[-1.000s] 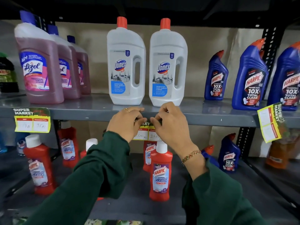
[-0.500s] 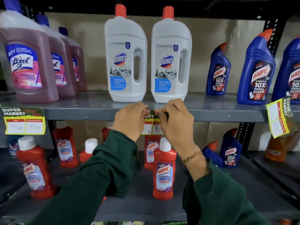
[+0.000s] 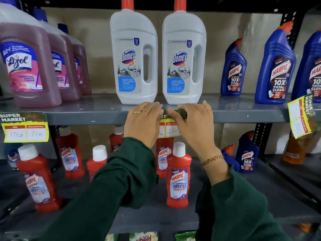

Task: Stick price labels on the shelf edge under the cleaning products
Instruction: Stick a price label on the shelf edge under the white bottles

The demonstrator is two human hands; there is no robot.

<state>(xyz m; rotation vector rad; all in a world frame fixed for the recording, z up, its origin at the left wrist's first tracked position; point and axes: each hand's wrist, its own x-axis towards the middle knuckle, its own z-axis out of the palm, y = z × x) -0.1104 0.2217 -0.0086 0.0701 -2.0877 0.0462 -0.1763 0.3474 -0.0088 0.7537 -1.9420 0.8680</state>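
A yellow and green price label (image 3: 171, 130) hangs on the grey shelf edge (image 3: 243, 117) under two white Domex bottles (image 3: 134, 54). My left hand (image 3: 143, 122) covers the label's left part, fingers curled over the shelf lip. My right hand (image 3: 194, 122) presses the label's top right corner against the edge. Only the middle of the label shows, with "160" written on it. Another label (image 3: 24, 126) is stuck on the edge at the left under the Lizol bottles (image 3: 26, 66). A third label (image 3: 302, 115) hangs tilted at the right under the blue Harpic bottles (image 3: 276, 66).
Red Harpic bathroom cleaner bottles (image 3: 178, 176) stand on the lower shelf right below my hands. A small blue Harpic bottle (image 3: 246, 153) and a black perforated upright (image 3: 260, 136) are at the lower right. Packets (image 3: 144, 237) lie at the bottom edge.
The camera has come closer to the shelf. Both hands have slid up on the label, and their fingers now lie over the shelf lip instead of pinching the label's top.
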